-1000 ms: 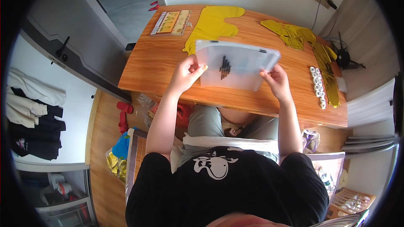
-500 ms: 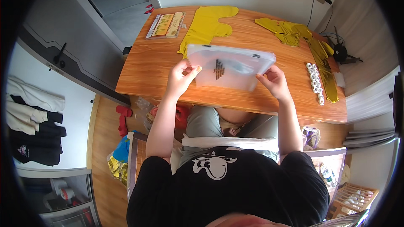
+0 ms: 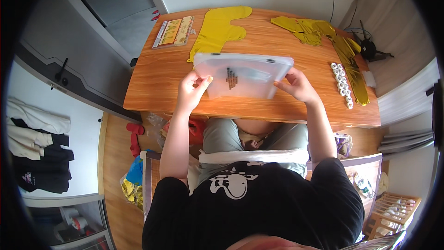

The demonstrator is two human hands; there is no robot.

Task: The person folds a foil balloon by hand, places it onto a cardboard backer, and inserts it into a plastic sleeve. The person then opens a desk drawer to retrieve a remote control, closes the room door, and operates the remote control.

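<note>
Both hands hold up a stack of frosted clear zip bags [image 3: 252,78] by its two side edges, above the front of the wooden table. My left hand [image 3: 192,90] pinches the left edge, thumb on the near face. My right hand [image 3: 296,84] grips the right edge the same way, fingers behind. Black slider pulls sit along the upper edge, and dark printing marks the near face. Beyond the stack lies a flat gold foil balloon [image 3: 222,25]. The bags hide part of its lower end.
On the wooden table [image 3: 159,81] lie a flat packet with colourful letters [image 3: 173,32], more gold foil balloons [image 3: 300,30] and a row of white rolls [image 3: 341,84]. A black router [image 3: 368,48] stands at the right edge. Red slippers [image 3: 134,136] are on the floor.
The stack of bags has tilted slightly and come a little left and lower in the picture, both hands still on it. The whole view has shifted slightly too.
</note>
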